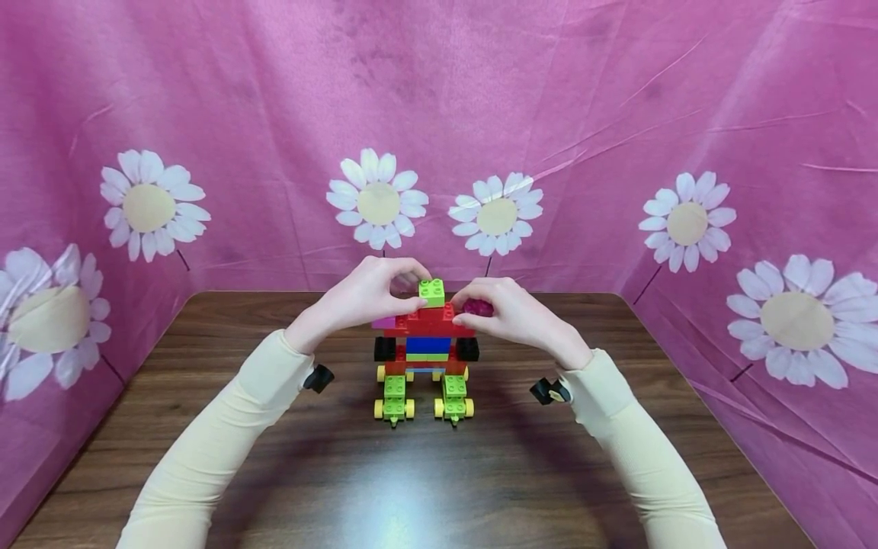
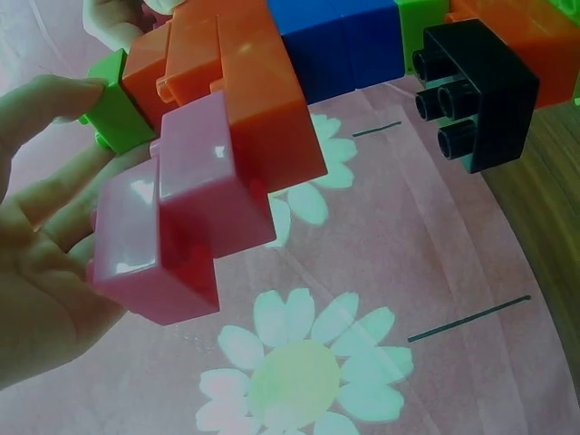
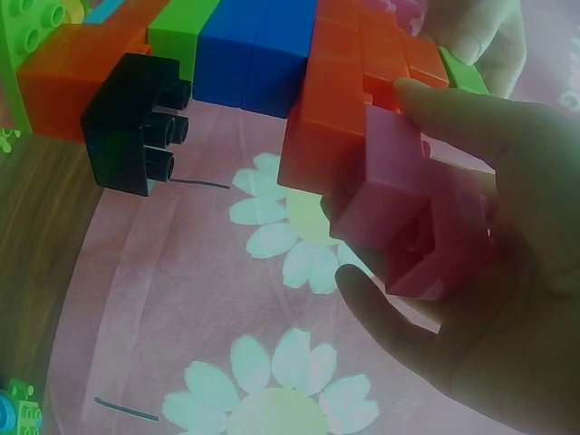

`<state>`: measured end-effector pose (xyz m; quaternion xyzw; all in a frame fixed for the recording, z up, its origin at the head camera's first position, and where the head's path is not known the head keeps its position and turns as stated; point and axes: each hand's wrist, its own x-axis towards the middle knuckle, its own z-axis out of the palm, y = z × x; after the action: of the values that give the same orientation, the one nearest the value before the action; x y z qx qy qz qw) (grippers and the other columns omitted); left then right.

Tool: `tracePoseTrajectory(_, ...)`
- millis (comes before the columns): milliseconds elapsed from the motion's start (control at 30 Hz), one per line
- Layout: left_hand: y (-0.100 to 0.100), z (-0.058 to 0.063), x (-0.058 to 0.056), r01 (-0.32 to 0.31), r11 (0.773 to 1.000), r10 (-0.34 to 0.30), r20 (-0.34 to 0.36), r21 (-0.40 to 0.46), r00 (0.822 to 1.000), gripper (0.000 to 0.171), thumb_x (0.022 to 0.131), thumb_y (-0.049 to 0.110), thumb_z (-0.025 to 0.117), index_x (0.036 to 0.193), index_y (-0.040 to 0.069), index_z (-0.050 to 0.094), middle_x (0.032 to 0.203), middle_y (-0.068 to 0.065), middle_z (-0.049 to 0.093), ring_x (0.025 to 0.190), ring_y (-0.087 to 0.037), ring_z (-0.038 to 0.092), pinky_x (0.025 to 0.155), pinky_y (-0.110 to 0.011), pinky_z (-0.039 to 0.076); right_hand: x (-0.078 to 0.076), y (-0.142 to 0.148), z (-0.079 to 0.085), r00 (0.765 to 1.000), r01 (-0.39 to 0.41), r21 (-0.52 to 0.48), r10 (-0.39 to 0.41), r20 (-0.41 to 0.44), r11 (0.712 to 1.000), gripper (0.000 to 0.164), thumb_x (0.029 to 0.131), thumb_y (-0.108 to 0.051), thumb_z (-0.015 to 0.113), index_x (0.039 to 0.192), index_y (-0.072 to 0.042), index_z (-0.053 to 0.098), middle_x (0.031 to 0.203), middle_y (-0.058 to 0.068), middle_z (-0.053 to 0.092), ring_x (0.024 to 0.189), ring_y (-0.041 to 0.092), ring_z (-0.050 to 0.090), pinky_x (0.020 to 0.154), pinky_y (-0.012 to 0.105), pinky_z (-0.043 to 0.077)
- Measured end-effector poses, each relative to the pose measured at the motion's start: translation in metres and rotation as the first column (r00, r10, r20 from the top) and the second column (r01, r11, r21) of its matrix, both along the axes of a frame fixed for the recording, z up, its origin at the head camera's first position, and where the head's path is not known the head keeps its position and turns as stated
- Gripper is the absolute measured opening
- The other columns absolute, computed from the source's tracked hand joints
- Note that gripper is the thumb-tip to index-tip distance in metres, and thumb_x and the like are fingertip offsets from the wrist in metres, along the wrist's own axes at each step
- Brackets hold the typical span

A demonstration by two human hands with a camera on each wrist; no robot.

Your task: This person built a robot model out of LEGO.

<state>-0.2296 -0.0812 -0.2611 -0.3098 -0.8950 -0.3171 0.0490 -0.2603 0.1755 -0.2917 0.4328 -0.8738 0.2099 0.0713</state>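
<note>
A figure of toy building bricks stands upright, with red bricks (image 1: 428, 328) across its upper part, blue bricks (image 1: 427, 345) below and black bricks (image 1: 385, 349) at its sides. My left hand (image 1: 370, 291) pinches the light green brick (image 1: 431, 292) on top between thumb and fingers. On the other side, my right hand (image 1: 507, 309) grips the figure's upper right, its thumb against a red brick (image 3: 385, 54) and its fingers curled around pink bricks (image 3: 385, 177). More pink bricks (image 2: 195, 181) jut out below the left hand. Some right fingertips are hidden behind the bricks.
Green wheeled bases (image 1: 394, 396) with yellow wheels carry the figure on the dark wooden table (image 1: 309, 473). A pink cloth (image 1: 439, 99) with large white daisies surrounds the table's back and sides. Small black devices (image 1: 318, 378) sit at both wrists.
</note>
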Motion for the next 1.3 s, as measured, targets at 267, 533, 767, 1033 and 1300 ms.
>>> tracePoseTrajectory(267, 0.003, 0.003, -0.001, -0.013, 0.999, 0.012, -0.040, -0.035, 0.999, 0.033, 0.083, 0.017, 0.078, 0.114, 0.007, 0.070, 0.104, -0.008, 0.076, 0.096, -0.021, 0.072, 0.090, -0.038, 0.058, 0.000, 0.000, 0.003, 1.000, 0.006, 0.019, -0.006, -0.008, 1.000, 0.024, 0.088, -0.027, 0.076, 0.107, -0.013, 0.074, 0.097, -0.001, 0.074, 0.078, 0.008, 0.061, 0.073, 0.025, 0.055)
tracePoseTrajectory(533, 0.007, 0.011, -0.001, -0.014, 0.995, 0.006, -0.080, -0.103, 0.997, 0.030, 0.083, 0.017, 0.077, 0.110, 0.007, 0.073, 0.097, -0.007, 0.077, 0.088, -0.019, 0.071, 0.085, -0.036, 0.059, 0.000, 0.000, 0.003, 1.000, 0.002, 0.026, -0.001, -0.017, 1.000, 0.023, 0.088, -0.027, 0.075, 0.107, -0.014, 0.074, 0.098, -0.001, 0.074, 0.079, 0.008, 0.061, 0.073, 0.025, 0.055)
tracePoseTrajectory(767, 0.011, 0.015, 0.002, -0.027, 0.986, 0.011, -0.098, -0.163, 0.995, 0.028, 0.084, 0.018, 0.076, 0.111, 0.008, 0.074, 0.094, -0.005, 0.078, 0.081, -0.016, 0.070, 0.079, -0.033, 0.059, 0.000, 0.000, 0.003, 1.000, -0.002, 0.026, 0.003, -0.024, 1.000, 0.023, 0.088, -0.027, 0.075, 0.107, -0.014, 0.074, 0.099, -0.001, 0.074, 0.080, 0.008, 0.062, 0.074, 0.026, 0.055)
tracePoseTrajectory(1033, 0.010, 0.009, 0.003, -0.026, 0.989, 0.014, -0.082, -0.145, 0.997, 0.033, 0.087, 0.022, 0.075, 0.116, 0.008, 0.071, 0.103, -0.006, 0.076, 0.090, -0.019, 0.069, 0.085, -0.036, 0.058, -0.001, 0.000, 0.004, 1.000, 0.000, 0.026, 0.000, -0.025, 1.000, 0.022, 0.088, -0.027, 0.076, 0.106, -0.014, 0.074, 0.098, -0.001, 0.074, 0.079, 0.008, 0.062, 0.075, 0.026, 0.055)
tracePoseTrajectory(1300, 0.003, 0.001, -0.005, -0.006, 1.000, 0.006, 0.020, 0.008, 1.000, 0.032, 0.091, 0.025, 0.072, 0.118, 0.008, 0.071, 0.105, -0.006, 0.077, 0.093, -0.018, 0.071, 0.085, -0.036, 0.058, -0.002, 0.000, 0.002, 1.000, 0.005, 0.028, -0.005, -0.004, 1.000, 0.024, 0.088, -0.028, 0.076, 0.108, -0.015, 0.074, 0.099, -0.002, 0.074, 0.079, 0.007, 0.062, 0.074, 0.025, 0.056)
